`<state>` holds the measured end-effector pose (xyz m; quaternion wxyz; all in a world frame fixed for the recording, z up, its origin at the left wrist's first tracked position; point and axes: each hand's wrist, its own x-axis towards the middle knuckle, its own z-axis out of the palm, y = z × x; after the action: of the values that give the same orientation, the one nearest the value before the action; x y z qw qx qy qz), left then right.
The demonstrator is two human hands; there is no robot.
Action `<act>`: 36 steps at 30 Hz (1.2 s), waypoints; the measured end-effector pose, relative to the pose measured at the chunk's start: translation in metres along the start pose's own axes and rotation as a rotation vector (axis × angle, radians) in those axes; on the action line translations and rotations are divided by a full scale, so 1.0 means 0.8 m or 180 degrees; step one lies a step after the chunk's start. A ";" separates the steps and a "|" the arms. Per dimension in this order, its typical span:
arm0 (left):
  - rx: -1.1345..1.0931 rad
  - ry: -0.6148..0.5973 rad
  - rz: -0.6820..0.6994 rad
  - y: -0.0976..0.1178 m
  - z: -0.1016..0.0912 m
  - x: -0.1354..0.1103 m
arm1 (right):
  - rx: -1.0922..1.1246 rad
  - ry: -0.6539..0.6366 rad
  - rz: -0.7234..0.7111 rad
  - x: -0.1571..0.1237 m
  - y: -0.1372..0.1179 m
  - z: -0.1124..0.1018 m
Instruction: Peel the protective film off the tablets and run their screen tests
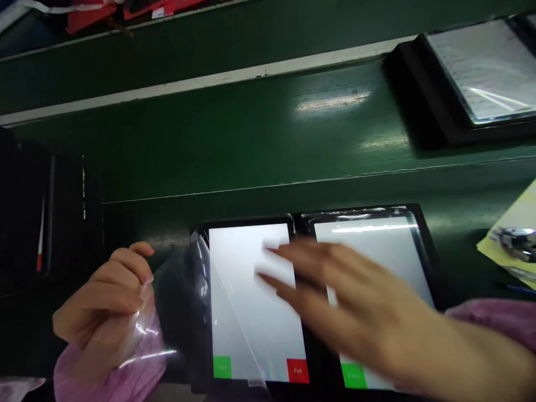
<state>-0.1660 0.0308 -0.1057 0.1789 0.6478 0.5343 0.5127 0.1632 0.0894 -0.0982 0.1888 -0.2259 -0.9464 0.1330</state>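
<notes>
Two black-framed tablets lie side by side, each with a lit white screen. My left hand, in a pink sleeve, is shut on a clear plastic film, which runs to the left tablet and lies across part of its screen. That screen shows a green button and a red Fail button along its lower edge. My right hand is blurred, its fingers apart, above the gap between the left tablet and the right tablet. I cannot tell whether it touches either screen.
The tablets rest on a dark green work surface. A black stand holds a sheet in a plastic sleeve at top right. Yellow paper with a metal part lies at right. A black stack stands at left; red items lie beyond the surface.
</notes>
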 end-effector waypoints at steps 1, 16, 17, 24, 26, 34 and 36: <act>-0.0017 0.0130 0.0036 0.001 0.002 -0.003 | -0.0242 -0.0019 0.0399 0.009 0.016 0.004; -0.0509 0.0063 0.0173 -0.020 0.007 0.009 | 0.0227 0.0337 -0.0214 0.019 0.008 0.005; -0.0565 0.0009 0.0186 -0.021 0.012 0.008 | 0.0361 0.0208 -0.0671 0.008 -0.020 0.005; -0.0001 -0.0325 0.0528 -0.032 0.050 -0.002 | 0.0102 -0.0082 -0.1201 -0.041 -0.101 0.037; 0.0635 -0.0690 0.0546 -0.042 0.054 -0.002 | -0.0131 -0.0123 -0.0959 -0.031 -0.089 0.040; -0.0218 -0.0539 -0.0546 -0.077 0.066 -0.003 | 0.1748 0.0927 0.1382 0.082 0.048 -0.016; -0.0194 -0.0445 -0.0527 -0.083 0.069 -0.003 | 0.1911 0.1351 0.1683 0.095 0.069 -0.036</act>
<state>-0.1524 0.0700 -0.1812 0.2770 0.6299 0.5563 0.4658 0.1331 0.1779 -0.0686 0.3954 -0.4173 -0.7160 0.3960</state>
